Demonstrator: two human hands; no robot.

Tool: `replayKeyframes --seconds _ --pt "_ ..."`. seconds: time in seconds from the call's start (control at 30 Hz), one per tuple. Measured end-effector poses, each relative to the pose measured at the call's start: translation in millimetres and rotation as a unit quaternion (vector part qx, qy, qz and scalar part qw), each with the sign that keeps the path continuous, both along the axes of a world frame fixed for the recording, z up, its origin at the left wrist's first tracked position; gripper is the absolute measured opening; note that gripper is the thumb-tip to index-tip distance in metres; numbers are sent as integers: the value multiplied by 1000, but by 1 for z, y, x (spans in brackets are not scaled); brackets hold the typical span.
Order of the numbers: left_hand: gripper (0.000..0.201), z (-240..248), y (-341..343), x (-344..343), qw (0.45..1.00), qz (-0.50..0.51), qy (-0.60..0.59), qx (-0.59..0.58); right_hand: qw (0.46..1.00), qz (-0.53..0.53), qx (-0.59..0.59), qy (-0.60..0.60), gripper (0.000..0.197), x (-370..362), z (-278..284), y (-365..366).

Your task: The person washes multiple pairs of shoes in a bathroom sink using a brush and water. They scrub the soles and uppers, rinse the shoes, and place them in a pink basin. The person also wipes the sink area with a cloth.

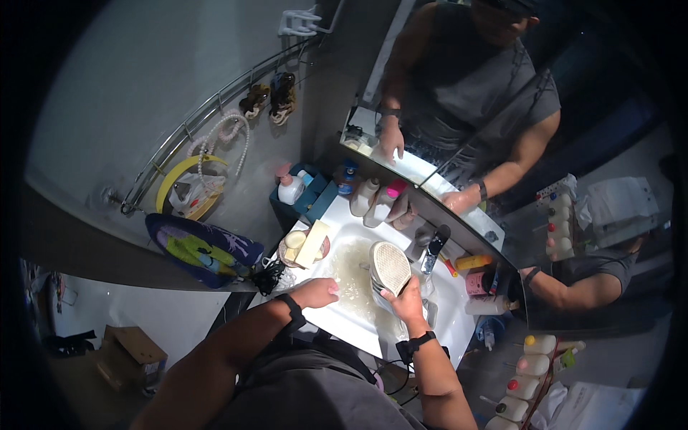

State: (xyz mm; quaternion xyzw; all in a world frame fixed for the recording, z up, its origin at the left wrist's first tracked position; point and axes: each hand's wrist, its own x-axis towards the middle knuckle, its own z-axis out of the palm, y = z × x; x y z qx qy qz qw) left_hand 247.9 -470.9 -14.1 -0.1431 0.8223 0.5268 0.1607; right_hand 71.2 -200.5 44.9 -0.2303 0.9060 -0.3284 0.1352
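My right hand (407, 299) is closed round a shoe (391, 266) and holds it tilted over the sink, its pale textured sole facing up. Cloudy, foamy water (355, 276) fills part of the white sink (459, 294) below it. Over the sink's left front edge, my left hand (315, 292) is curled closed; what its fingers hold, if anything, is hidden. Just beyond that hand, a pale yellow block-like bar (313, 244) lies across a dish with round soap pieces (294, 240). The dark tap (435, 249) stands behind the shoe.
Pump and squeeze bottles (367, 197) line the back edge beside a blue-green caddy (315, 204). A yellow tube (473, 262) and more bottles (487, 304) stand at the right. A mirror (459, 107) rises behind. A towel (204, 251) hangs at the left; a cardboard box (129, 358) sits lower left.
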Motion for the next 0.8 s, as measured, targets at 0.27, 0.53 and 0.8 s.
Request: replayKeyframes --seconds 0.27,0.53,0.8 --pt "72 10 41 -63 990 45 15 132 988 -64 -139 -26 87 24 41 -2" --pt "56 37 51 -79 916 39 42 397 947 -86 -291 -106 87 37 15 3" --pt "45 36 37 -53 953 23 -29 302 936 6 -192 -294 48 -22 -34 99"
